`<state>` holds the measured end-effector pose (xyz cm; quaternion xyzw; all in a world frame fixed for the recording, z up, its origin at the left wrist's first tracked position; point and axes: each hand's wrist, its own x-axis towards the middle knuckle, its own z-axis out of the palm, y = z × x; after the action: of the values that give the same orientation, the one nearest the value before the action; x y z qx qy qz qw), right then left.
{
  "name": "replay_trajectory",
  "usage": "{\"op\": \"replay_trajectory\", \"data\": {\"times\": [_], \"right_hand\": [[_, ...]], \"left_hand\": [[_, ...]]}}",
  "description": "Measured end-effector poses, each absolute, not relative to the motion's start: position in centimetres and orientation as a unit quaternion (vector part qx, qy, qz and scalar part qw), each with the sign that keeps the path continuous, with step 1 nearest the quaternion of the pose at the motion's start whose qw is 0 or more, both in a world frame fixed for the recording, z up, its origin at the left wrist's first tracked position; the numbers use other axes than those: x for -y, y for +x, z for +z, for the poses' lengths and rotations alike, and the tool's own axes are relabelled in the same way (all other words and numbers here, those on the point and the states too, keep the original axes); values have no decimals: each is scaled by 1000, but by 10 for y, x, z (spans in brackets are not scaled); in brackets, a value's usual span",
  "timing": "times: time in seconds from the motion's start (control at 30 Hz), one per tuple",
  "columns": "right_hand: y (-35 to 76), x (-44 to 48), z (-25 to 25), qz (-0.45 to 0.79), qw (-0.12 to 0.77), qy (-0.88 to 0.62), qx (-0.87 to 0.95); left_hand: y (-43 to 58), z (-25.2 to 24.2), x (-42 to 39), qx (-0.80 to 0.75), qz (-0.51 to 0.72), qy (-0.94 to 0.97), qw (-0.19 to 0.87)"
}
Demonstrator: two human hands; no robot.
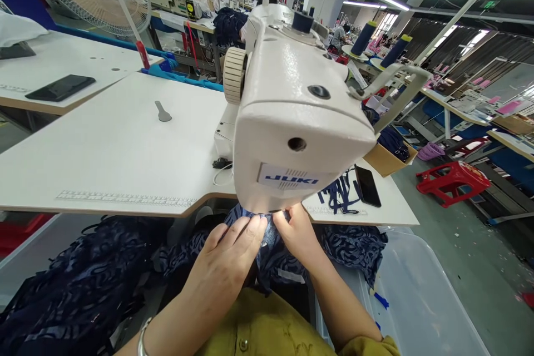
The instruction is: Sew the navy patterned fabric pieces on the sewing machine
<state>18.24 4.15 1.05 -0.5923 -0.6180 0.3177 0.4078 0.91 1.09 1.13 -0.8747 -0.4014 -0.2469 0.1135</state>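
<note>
Navy patterned fabric [271, 245] hangs at the front of the white sewing machine [306, 94], its upper part hidden below the machine head. My left hand [231, 250] holds the fabric from the left, fingers together and tips close under the head; its thumb is hidden. On the other side my right hand [298, 233] pinches the same fabric between thumb and fingers, close to the left fingertips. The needle and presser foot are out of sight behind the machine head.
Dark patterned cloth [92, 278] is heaped at the left, over a clear plastic bin. Another clear bin [421, 283] stands at the right. On the white table [117, 144] lies a small grey metal piece [162, 112]. Navy strips [340, 192] and a phone [367, 186] lie right of the machine.
</note>
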Motion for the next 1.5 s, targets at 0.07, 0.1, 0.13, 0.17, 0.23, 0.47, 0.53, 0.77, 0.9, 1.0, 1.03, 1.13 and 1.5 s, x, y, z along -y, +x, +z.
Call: {"op": "replay_trajectory", "data": {"times": [0.07,0.1,0.13,0.17,0.23,0.47,0.53,0.77,0.9,1.0,1.03,1.13,1.5], "right_hand": [[183,-41,10,318,405,-591,622],[183,-41,9,318,404,-589,623],[183,-41,9,318,404,-588,625],[183,-41,8,319,403,-587,626],[183,-41,8,317,399,-588,628],[181,-42,8,312,398,-591,628],[181,-42,8,315,403,-590,625],[183,-42,1,331,426,-581,609],[185,-40,-7,351,460,-562,592],[185,-40,-16,380,488,-534,576],[185,-40,-19,393,498,-526,567],[186,-41,-24,427,512,-509,544],[206,2,23,375,316,-535,688]], "left_hand": [[9,10,-11,400,-251,-875,109],[9,10,-11,400,-252,-875,107],[9,9,-11,400,-255,-874,108],[8,10,-11,403,-254,-873,108],[7,11,-11,409,-250,-872,102],[1,15,-13,413,-245,-875,67],[1,15,-14,407,-240,-879,60],[4,8,-19,381,-255,-884,94],[8,4,-21,370,-274,-884,84],[10,5,-23,366,-281,-884,79],[10,7,-23,365,-282,-883,81],[9,14,-22,357,-263,-891,98],[-2,19,1,364,-308,-867,-144]]}}
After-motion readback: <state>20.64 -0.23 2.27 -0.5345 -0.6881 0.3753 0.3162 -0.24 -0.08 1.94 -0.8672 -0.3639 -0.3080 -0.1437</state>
